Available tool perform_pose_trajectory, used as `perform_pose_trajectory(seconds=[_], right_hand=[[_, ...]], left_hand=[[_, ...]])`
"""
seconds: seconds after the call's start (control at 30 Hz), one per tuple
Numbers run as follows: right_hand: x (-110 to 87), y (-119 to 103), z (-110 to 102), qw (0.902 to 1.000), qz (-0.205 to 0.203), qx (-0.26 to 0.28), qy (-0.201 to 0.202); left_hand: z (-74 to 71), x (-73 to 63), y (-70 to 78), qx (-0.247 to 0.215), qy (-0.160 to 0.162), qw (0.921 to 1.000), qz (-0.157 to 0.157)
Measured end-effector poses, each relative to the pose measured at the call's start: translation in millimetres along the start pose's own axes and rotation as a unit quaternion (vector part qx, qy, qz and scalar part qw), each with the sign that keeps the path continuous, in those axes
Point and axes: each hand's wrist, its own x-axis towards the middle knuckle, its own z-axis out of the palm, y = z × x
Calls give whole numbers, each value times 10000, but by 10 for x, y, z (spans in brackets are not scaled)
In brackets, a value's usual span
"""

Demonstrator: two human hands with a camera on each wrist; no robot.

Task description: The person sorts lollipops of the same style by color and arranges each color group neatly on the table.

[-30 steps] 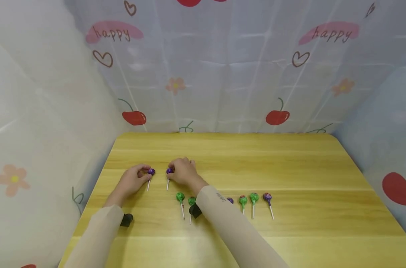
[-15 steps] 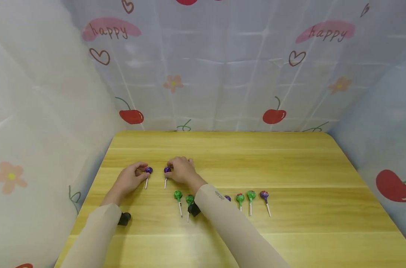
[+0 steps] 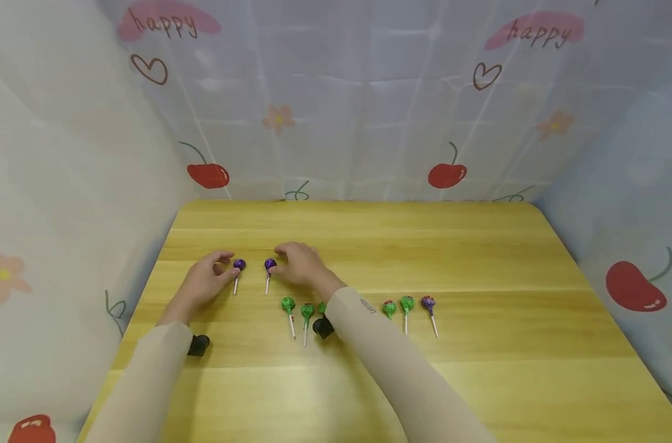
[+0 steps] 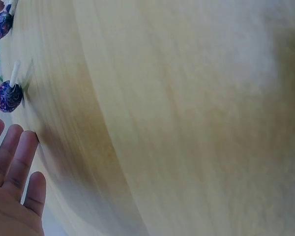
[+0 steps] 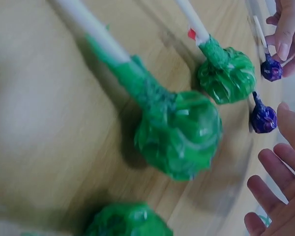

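Two purple-wrapped lollipops lie side by side on the left part of the table, their white sticks pointing toward the person. My left hand (image 3: 203, 278) is beside the left lollipop (image 3: 239, 264), thumb and fingers spread apart around its head. In the left wrist view, the fingers (image 4: 20, 160) are extended and that lollipop (image 4: 10, 97) shows just past the thumb. My right hand (image 3: 303, 264) is at the right lollipop (image 3: 270, 264), its thumb close to the wrapper. The right wrist view shows this lollipop (image 5: 263, 118) outside the loosely spread fingers (image 5: 278, 174).
Nearer the person, a row of lollipops lies on the wooden table (image 3: 513, 381): green ones (image 3: 288, 303) at left, more green ones (image 3: 407, 303) and a purple one (image 3: 428, 303) at right. The right sleeve (image 3: 369, 332) covers the row's middle. Printed curtains (image 3: 347, 123) surround the table.
Both hands have loosened from the two purple lollipops, the fingers opening away from them. The lollipops stay in place on the table. The head view has tilted slightly down.
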Motion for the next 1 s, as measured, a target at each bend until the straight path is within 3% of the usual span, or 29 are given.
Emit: perform_pose_trajectory(seconds=[0.4, 0.53, 0.7, 0.83, 1.0], right_hand=[[-155, 231, -268, 9967, -14, 800, -111], [-260, 319, -451, 9950, -56, 1000, 15], [-505, 540, -714, 9923, -108, 1156, 433], [-749, 789, -866, 9890, -8, 1279, 738], [-1024, 1046, -938, 9862, 132, 1429, 822]], left_hand=[[-23, -56, 39, -253, -35, 9997, -14], [-31, -62, 90, -287, 140, 9995, 41], [5, -72, 226, -356, 454, 9976, 392], [82, -104, 380, -404, 505, 9954, 712], [221, -149, 637, -304, 407, 9918, 1170]])
